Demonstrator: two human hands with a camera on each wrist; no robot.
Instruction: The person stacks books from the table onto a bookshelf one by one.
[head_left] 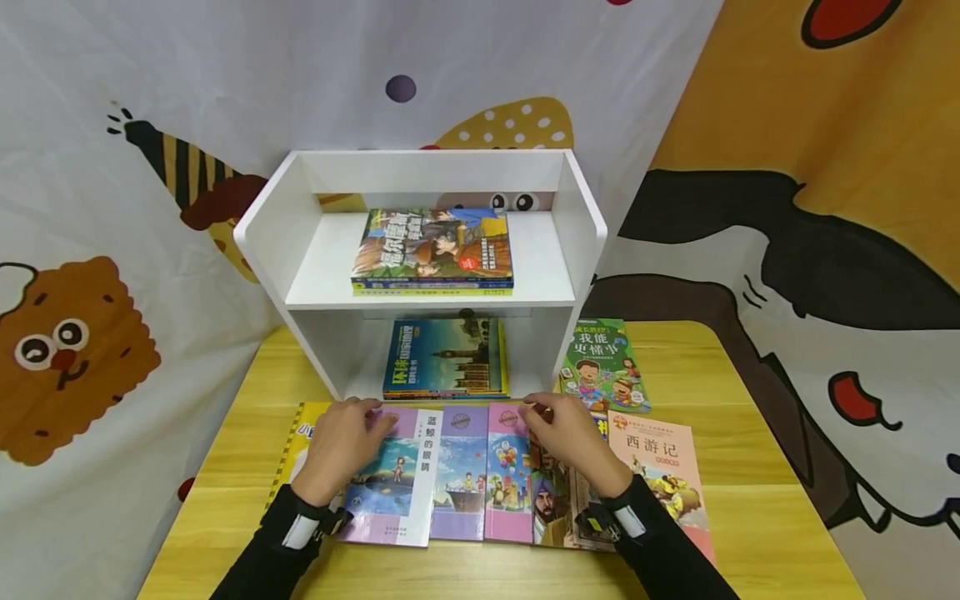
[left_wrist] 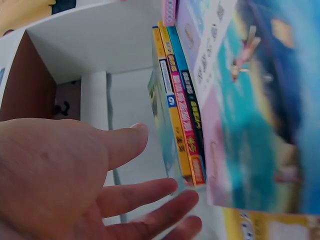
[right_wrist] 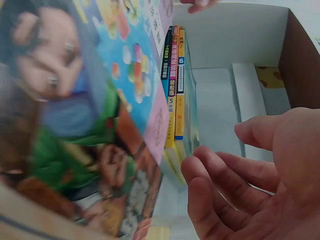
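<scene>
Head view: the left hand (head_left: pixel 345 446) and right hand (head_left: pixel 576 440) are above the book row (head_left: pixel 459 475) on the table (head_left: pixel 765 533), before the shelf (head_left: pixel 322 279). Left wrist view: thumb and fingers apart, near the lower stack (left_wrist: pixel 180 112). Right wrist view: fingers loosely bent, thumb apart.

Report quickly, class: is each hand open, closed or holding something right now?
Left hand: open, holding nothing.
Right hand: open, loosely curled, holding nothing.

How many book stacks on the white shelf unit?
2: upper stack on the top shelf, lower stack on the bottom shelf.
</scene>
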